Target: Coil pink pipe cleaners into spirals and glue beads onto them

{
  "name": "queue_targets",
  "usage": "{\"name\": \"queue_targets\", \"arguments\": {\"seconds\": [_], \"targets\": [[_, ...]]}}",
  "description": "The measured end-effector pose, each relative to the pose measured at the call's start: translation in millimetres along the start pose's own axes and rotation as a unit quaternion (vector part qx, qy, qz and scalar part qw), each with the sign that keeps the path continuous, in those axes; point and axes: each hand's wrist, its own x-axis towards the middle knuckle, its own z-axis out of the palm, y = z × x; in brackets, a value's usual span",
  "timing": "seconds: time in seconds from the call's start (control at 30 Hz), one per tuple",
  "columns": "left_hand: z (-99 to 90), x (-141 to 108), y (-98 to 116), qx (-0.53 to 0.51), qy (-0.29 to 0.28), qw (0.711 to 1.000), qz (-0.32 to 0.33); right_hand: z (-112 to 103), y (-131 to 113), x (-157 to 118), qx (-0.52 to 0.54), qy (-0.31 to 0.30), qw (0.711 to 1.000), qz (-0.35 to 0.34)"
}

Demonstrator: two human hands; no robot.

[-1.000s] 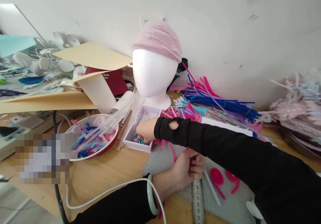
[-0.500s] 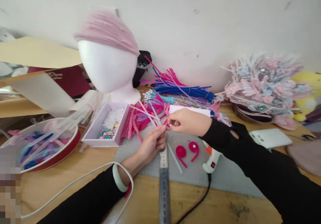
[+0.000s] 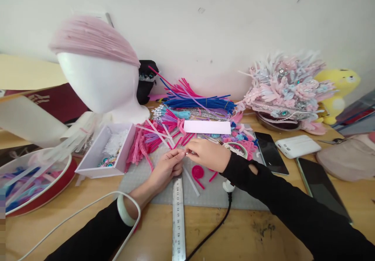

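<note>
Above the grey mat (image 3: 134, 183), my left hand (image 3: 168, 166) and my right hand (image 3: 205, 151) meet at their fingertips. Both are pinched closed around a small shiny piece, too small to name, with a pink stem seeming to run by my left fingertips. A steel ruler (image 3: 178, 218) lies below my left hand. Just beneath my right hand is a magenta coil (image 3: 197, 172) of pipe cleaner, beside a clear glue stick (image 3: 191, 181). My right wrist partly hides a white glue gun (image 3: 228, 186) with a black cord.
A foam head (image 3: 96, 81) stands at the back left, by a white box (image 3: 102, 167) of beads and a red round tin (image 3: 49, 190). Pipe cleaners (image 3: 202, 103) lie behind the hands. Phones, a power bank (image 3: 298, 146) and a fluffy headpiece (image 3: 287, 93) are right.
The view has shifted to the right, so things appear further left. My right hand and sleeve now cover one coil and more of the glue gun. My fingertips remain together.
</note>
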Motion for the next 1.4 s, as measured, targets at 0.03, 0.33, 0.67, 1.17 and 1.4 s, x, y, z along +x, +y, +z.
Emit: {"name": "queue_targets", "arguments": {"seconds": [0.03,0.33,0.67,1.17,1.4], "targets": [[0.1,0,0,0.001,-0.003,1.0,-0.001,2,0,0,0.005,0.005,1.0,0.003],[0.4,0,2,0.02,-0.009,1.0,-0.013,7,-2,-2,0.014,0.016,0.999,0.025],[2.2,0,1,0.008,0.035,0.999,-0.011,-21,-5,-57,-0.017,0.013,0.959,0.282],[1.4,5,-1,-0.046,0.09,0.994,0.036,29,-3,-122,0.282,0.08,0.787,0.542],[0.7,4,0,-0.066,0.087,0.993,0.042,18,-17,-124,0.563,0.342,0.625,0.419]]}}
